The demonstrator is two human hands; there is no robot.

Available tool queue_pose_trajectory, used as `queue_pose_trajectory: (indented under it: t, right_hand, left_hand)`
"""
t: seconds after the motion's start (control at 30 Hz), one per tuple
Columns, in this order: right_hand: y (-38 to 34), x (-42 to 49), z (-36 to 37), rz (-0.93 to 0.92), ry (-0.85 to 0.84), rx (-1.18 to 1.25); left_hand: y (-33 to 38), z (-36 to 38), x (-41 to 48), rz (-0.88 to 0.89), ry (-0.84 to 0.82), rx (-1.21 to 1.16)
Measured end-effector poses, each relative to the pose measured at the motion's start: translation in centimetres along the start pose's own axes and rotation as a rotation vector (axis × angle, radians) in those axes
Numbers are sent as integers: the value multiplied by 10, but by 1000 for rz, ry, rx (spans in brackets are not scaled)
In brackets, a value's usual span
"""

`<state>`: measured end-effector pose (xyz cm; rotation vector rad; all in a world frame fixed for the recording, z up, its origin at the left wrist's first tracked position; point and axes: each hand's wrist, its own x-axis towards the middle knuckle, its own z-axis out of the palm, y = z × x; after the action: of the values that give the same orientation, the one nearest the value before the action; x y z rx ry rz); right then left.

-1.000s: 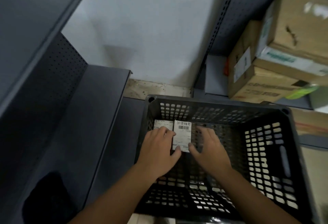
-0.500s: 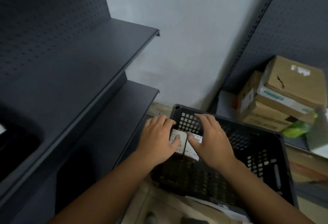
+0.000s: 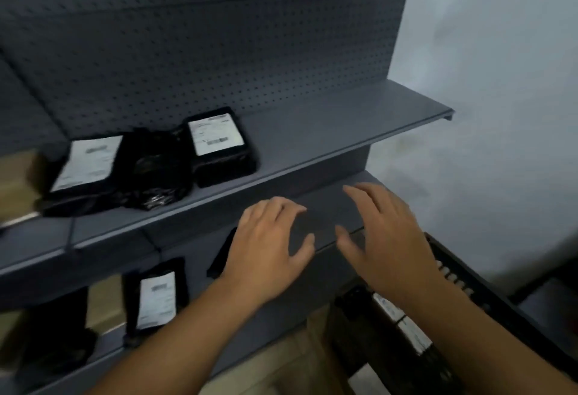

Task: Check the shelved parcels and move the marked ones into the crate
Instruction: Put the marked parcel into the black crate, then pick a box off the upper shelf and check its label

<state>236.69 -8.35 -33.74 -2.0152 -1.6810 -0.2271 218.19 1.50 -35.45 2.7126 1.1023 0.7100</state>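
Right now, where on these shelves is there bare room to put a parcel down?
The upper shelf is bare from the labelled black parcel rightwards to its end by the wall. The shelf below shows bare between the left hand and right hand. Crowded: the upper shelf's left part, where a second parcel and a crumpled bag lie side by side.

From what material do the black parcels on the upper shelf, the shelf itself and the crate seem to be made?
Black parcels: probably thin plastic film, glossy, since it crinkles and glints. Shelf: likely painted sheet metal, matte grey, with a folded front edge and a perforated back panel. Crate: seemingly moulded black plastic, with slotted walls.
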Motion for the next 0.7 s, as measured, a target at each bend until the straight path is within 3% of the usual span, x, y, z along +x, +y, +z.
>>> queue_pose_trajectory:
  t: [0.33, 0.53, 0.7]
  right_hand:
    - [-139, -20, -1, -359, -40, 191]
    - [-256, -29, -10, -582, -52, 258]
    - [-366, -53, -17, -729, -76, 327]
  left_hand:
    - [-29, -115, -132, -322, 172, 213]
    - [-64, -197, -228, -485, 343, 307]
    - [-89, -268, -312, -597, 390, 406]
